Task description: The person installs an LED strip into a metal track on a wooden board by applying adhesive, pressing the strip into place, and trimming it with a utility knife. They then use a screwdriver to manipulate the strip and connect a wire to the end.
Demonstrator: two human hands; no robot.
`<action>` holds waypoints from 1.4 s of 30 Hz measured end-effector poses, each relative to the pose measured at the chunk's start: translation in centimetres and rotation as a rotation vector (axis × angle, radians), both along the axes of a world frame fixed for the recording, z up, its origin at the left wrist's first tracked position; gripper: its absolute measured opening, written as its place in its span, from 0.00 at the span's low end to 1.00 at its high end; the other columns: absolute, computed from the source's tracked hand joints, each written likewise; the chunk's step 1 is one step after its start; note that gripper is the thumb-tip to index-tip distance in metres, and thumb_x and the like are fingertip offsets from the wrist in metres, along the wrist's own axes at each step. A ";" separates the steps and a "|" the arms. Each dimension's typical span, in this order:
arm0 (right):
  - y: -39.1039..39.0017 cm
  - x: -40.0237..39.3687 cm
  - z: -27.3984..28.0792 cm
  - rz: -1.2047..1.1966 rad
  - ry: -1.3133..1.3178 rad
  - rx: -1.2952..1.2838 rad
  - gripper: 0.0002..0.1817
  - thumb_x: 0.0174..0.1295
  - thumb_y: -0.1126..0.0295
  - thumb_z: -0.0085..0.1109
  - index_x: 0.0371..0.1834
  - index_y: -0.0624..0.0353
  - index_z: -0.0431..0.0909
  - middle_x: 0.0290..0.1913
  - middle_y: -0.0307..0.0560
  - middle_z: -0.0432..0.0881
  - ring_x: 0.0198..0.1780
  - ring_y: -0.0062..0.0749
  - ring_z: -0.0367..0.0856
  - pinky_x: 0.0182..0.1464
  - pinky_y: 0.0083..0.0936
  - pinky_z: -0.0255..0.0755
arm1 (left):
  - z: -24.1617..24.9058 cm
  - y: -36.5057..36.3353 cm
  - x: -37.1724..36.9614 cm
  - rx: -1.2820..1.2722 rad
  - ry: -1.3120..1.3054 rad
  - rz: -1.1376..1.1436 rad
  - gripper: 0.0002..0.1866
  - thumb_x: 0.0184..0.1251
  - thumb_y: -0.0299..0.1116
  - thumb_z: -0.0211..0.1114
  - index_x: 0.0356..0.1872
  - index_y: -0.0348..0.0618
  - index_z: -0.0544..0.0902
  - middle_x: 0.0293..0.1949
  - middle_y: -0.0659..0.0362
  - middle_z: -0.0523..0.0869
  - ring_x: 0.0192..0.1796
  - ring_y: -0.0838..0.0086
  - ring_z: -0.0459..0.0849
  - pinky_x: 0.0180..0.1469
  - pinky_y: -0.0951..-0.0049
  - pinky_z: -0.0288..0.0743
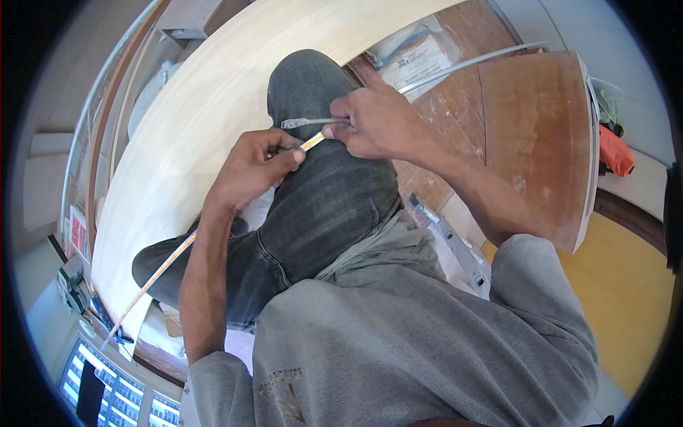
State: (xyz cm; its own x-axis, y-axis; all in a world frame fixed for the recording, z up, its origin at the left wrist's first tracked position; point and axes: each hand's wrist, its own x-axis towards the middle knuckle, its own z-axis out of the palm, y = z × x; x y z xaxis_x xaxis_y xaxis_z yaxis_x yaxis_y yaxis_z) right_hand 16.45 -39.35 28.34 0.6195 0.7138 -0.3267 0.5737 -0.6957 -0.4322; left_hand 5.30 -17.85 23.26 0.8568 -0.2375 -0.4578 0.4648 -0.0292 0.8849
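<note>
A narrow white strip with yellow-orange marks, like an LED strip, runs between my hands above my jeans-clad knee. Thumb and fingers of my left hand pinch it. My right hand is closed on a thin metal tool with a flat, pale tip, which points left just above the strip. The tool's handle is hidden in my palm. My right thumb touches the strip's near end. A longer run of similar strip passes below my left forearm toward the lower left.
A large curved pale wood panel lies under and beyond my legs. To the right stands a brown wooden board, with a white strip or tube above it. A metal level-like bar is by my hip. An orange bag sits far right.
</note>
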 end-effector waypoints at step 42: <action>-0.3 0.2 -0.3 0.073 -0.114 -0.035 0.12 0.57 0.59 0.72 0.31 0.57 0.87 0.26 0.58 0.85 0.34 0.60 0.86 0.44 0.50 0.78 | -2.4 -3.3 1.2 0.388 -0.104 0.115 0.12 0.59 0.35 0.69 0.25 0.36 0.82 0.18 0.58 0.79 0.23 0.78 0.74 0.27 0.67 0.68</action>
State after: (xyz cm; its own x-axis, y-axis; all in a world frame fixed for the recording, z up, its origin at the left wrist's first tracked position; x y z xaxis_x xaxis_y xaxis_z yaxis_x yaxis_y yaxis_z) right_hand 16.62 -39.68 28.04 0.6008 0.7478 -0.2827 0.6675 -0.6638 -0.3374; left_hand 6.54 -21.11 20.83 0.9139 0.0359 -0.4044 0.3936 -0.3227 0.8608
